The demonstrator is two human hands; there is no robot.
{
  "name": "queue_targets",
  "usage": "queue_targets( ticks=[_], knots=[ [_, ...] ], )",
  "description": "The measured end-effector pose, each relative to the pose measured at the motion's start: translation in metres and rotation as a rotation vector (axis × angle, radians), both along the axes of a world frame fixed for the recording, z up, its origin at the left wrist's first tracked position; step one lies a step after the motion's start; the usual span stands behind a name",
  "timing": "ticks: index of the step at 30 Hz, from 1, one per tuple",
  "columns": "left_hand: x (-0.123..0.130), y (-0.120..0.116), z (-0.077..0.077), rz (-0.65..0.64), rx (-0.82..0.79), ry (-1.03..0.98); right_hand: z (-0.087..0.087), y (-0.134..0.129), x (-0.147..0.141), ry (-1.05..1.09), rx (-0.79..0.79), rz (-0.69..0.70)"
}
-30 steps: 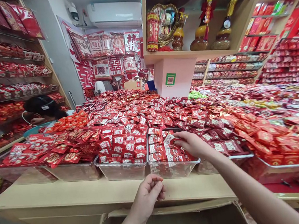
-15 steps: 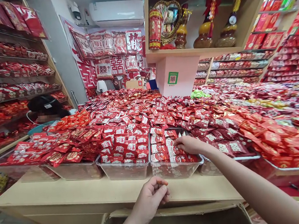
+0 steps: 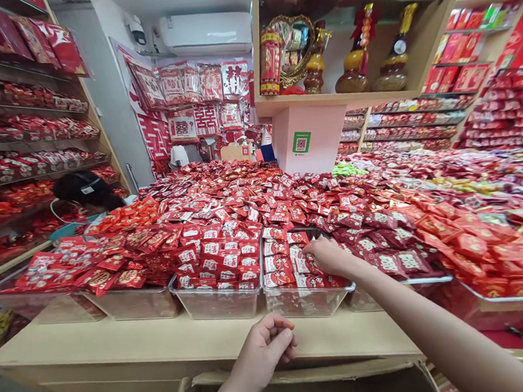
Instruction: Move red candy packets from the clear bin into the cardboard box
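My right hand [image 3: 328, 256] reaches into a clear plastic bin [image 3: 298, 302] of red-and-white packets [image 3: 277, 263]. Its fingers are bent down and closed among the packets in the right half of the bin. The fingertips are partly hidden, so what they grip cannot be made out. In front of the bin, over the counter's front edge, my left hand [image 3: 269, 345] hovers with fingers curled in and thumb against them. Nothing shows in it. Below it is an open cardboard box [image 3: 350, 368], its inside mostly dark.
Several more clear bins of red packets [image 3: 221, 260] line the wooden counter [image 3: 141, 344]. Maroon packets [image 3: 389, 261] lie to the right. Behind spreads a large heap of packets, under a display cabinet [image 3: 340, 99]. At left, a person wearing a dark cap [image 3: 84, 190] is bent low.
The view has tilted slightly upward. My right hand has shifted a little within the bin, its fingers lower among the packets. My left hand stays almost where it was.
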State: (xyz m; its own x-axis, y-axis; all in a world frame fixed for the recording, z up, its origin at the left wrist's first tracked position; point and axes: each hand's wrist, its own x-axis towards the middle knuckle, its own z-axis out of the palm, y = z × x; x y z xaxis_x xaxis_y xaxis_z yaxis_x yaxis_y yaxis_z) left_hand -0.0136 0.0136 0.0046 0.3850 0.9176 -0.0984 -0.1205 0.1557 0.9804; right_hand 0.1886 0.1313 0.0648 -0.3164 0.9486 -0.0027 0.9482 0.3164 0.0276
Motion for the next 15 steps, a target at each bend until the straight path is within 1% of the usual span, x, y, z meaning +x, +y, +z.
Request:
queue_targets(
  ticks=[8,15],
  knots=[
    [0.0,0.0,-0.004,-0.017,-0.026,-0.003,-0.005,0.012,-0.004,-0.028,0.001,0.111],
    [0.001,0.001,-0.003,-0.025,-0.025,0.009,-0.006,0.013,-0.007,0.008,0.007,0.121]
  ],
)
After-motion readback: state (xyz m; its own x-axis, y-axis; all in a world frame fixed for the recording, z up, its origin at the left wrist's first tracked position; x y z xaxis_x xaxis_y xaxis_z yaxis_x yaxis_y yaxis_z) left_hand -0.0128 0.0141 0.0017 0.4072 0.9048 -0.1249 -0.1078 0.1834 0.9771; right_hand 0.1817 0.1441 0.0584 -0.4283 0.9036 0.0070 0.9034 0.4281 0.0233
